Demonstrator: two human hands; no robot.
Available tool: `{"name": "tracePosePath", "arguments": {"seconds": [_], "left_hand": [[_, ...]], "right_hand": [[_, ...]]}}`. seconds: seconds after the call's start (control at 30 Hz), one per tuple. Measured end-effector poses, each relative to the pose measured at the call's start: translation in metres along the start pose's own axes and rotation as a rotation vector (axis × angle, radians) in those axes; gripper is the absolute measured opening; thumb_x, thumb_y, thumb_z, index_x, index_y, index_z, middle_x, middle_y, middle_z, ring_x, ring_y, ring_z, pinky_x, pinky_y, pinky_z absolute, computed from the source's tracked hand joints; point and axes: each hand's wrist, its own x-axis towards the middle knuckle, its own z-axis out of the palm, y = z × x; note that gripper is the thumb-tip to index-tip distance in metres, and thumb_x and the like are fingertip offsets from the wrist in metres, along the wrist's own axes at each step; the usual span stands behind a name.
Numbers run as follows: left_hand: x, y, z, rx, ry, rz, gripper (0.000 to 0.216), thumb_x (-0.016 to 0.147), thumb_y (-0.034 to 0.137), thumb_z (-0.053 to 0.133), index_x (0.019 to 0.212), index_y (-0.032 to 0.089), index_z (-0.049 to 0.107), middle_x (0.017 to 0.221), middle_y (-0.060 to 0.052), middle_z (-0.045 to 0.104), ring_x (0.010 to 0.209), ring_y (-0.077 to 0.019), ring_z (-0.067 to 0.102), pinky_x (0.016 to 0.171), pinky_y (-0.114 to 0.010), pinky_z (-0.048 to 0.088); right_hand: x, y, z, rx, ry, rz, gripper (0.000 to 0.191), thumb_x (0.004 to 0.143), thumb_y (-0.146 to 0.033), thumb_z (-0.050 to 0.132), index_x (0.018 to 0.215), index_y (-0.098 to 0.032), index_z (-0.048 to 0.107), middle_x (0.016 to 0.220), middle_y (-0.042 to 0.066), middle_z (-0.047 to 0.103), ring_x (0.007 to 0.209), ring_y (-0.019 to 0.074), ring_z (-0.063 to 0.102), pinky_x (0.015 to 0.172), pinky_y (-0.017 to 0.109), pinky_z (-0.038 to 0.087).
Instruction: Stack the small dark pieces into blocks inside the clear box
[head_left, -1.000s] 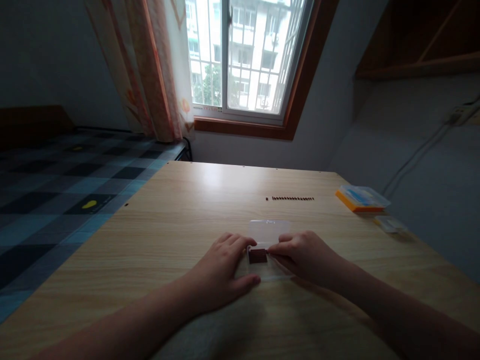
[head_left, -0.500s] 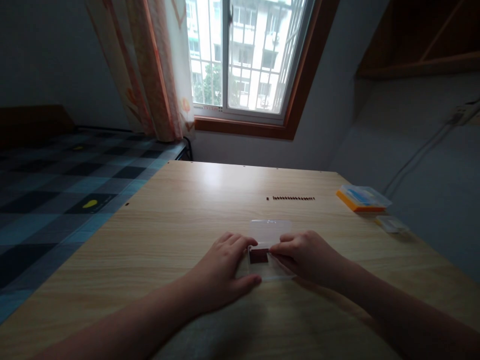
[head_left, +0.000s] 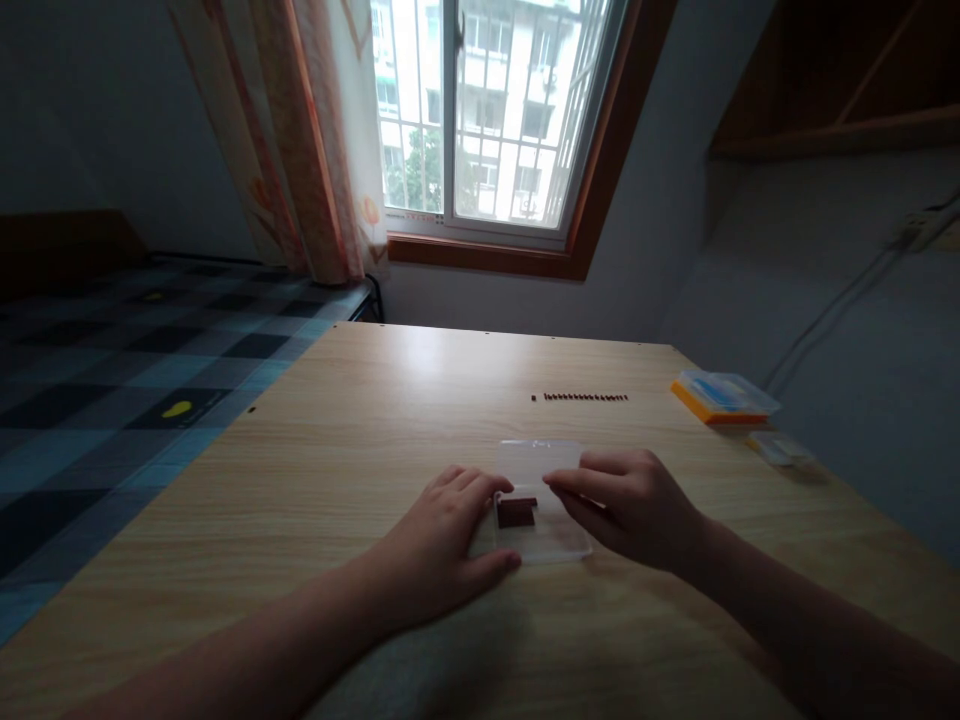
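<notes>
A small clear plastic box (head_left: 559, 542) lies open on the wooden table (head_left: 337, 480), its lid (head_left: 536, 458) folded back away from me. A block of small dark brown pieces (head_left: 516, 513) sits in the box's left part. My left hand (head_left: 442, 540) lies flat on the table, fingertips against the box's left rim and thumb along its front edge. My right hand (head_left: 634, 505) hovers just above the box's right side, thumb and forefinger pinched together near the brown pieces. Whatever the pinch holds is too small to make out.
A thin row of several tiny dark pieces (head_left: 581, 397) lies farther back on the table. An orange and blue flat case (head_left: 721, 396) and a small clear container (head_left: 780, 449) sit at the right edge. A bed with a checked cover (head_left: 135, 370) adjoins the table on the left.
My right hand has lifted up and back to the right from the brown pieces, fingers still pinched, uncovering more of the box. My left hand has not moved.
</notes>
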Motion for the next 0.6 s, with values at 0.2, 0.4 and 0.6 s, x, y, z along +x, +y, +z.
{"name": "tracePosePath", "arguments": {"seconds": [0.2, 0.4, 0.6], "left_hand": [[0.001, 0.0, 0.0, -0.013, -0.001, -0.012, 0.045, 0.076, 0.029, 0.074, 0.119, 0.022, 0.059, 0.119, -0.009, 0.066, 0.113, -0.0302, 0.056, 0.1, -0.048, 0.045], [0.0, -0.002, 0.0, -0.012, -0.008, -0.017, 0.046, 0.077, 0.028, 0.074, 0.12, 0.021, 0.059, 0.119, -0.009, 0.064, 0.113, -0.029, 0.055, 0.1, -0.047, 0.045], [0.0, -0.001, 0.001, 0.0, -0.01, -0.03, 0.047, 0.077, 0.028, 0.075, 0.12, 0.02, 0.059, 0.119, -0.009, 0.064, 0.114, -0.0291, 0.054, 0.101, -0.046, 0.044]], "right_hand": [[-0.002, 0.022, -0.001, -0.035, 0.356, 0.008, 0.011, 0.088, -0.017, 0.061, 0.092, -0.02, 0.071, 0.062, -0.001, 0.055, 0.054, 0.0098, 0.047, 0.054, 0.024, 0.037], [-0.002, 0.057, 0.016, -0.065, 0.474, 0.24, 0.022, 0.093, -0.021, 0.051, 0.103, -0.019, 0.071, 0.079, 0.006, 0.061, 0.078, 0.0185, 0.056, 0.076, 0.034, 0.049], [0.001, 0.089, 0.052, -0.283, 0.236, 0.443, 0.034, 0.09, -0.026, 0.054, 0.12, -0.024, 0.07, 0.141, 0.012, 0.051, 0.137, 0.0322, 0.037, 0.114, 0.057, 0.027]]}}
